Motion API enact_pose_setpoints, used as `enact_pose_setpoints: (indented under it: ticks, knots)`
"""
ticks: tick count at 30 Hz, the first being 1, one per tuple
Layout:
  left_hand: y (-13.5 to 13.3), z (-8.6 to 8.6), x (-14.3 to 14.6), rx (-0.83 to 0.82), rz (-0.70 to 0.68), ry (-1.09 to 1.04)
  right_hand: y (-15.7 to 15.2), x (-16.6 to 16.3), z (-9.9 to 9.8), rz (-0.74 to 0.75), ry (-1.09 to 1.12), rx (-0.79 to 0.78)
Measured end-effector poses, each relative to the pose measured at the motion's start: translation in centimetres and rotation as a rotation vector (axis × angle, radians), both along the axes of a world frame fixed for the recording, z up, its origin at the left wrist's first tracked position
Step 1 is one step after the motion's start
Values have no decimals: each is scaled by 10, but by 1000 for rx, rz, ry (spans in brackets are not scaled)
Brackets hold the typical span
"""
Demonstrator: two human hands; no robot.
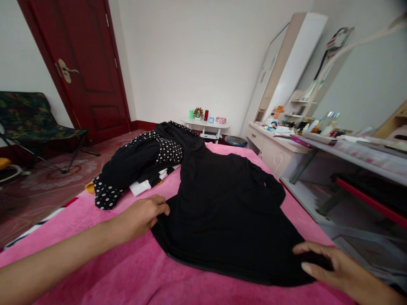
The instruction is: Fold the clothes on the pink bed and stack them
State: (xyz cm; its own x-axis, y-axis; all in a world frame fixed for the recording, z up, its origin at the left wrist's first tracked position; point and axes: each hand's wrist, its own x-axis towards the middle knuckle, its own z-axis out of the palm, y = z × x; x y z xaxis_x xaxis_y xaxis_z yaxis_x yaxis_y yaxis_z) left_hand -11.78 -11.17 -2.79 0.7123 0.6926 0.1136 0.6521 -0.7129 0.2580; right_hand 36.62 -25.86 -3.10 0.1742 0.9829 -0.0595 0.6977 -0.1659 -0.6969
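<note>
A black garment [222,203] of soft, matte cloth is lying spread flat across the middle of a bed covered in a fuzzy pink blanket [133,271], its wide hem curving toward the camera and its narrower top running back toward the far edge. The left hand [143,216] is resting at the garment's left edge, fingers bent and fingertips touching the cloth where it meets the blanket; whether it is pinching the fabric cannot be told. The right hand [330,267] is lying open and flat on the hem's right corner, fingers spread and pressing down on the cloth, gripping nothing. Behind the left hand, a loose heap of clothes [133,169] is sitting on the blanket, with black fabric, a white-dotted black piece and a white fold showing. A dark red panelled door [82,63] is standing at the left, a folding chair [32,118] near it. A white dresser [276,144] crowded with small bottles is standing at the right.
</note>
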Motion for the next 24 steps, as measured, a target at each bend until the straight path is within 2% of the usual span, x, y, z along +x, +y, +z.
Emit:
enact_pose_setpoints:
  ticks: [2, 6, 8, 10, 12, 15, 17, 20, 22, 24]
  knots:
    - [3, -1, 7, -9, 11, -27, 14, 10, 5, 13, 144, -76]
    - [11, -4, 24, -40, 10, -110, 56, 33, 0, -297, 426, -2]
    - [16, -5, 34, -50, -12, -140, 81, 37, -8, -401, 470, 10]
    - [21, -6, 42, -51, -45, -163, 108, 35, -17, -443, 342, -28]
    - [27, -7, 48, -50, -71, -187, 133, 29, -25, -461, 115, -68]
    - [35, -12, 51, -74, -76, -235, 165, 26, -27, -467, -118, -102]
    - [39, -19, 52, -103, -44, -285, 181, 35, -13, -466, -208, -103]
    - [44, -31, 53, -132, 24, -346, 204, 60, 32, -511, -376, -36]
    - [46, -36, 53, -142, 41, -355, 221, 73, 65, -608, -526, 82]
    - [46, -37, 53, -153, 41, -356, 240, 78, 85, -694, -658, 237]
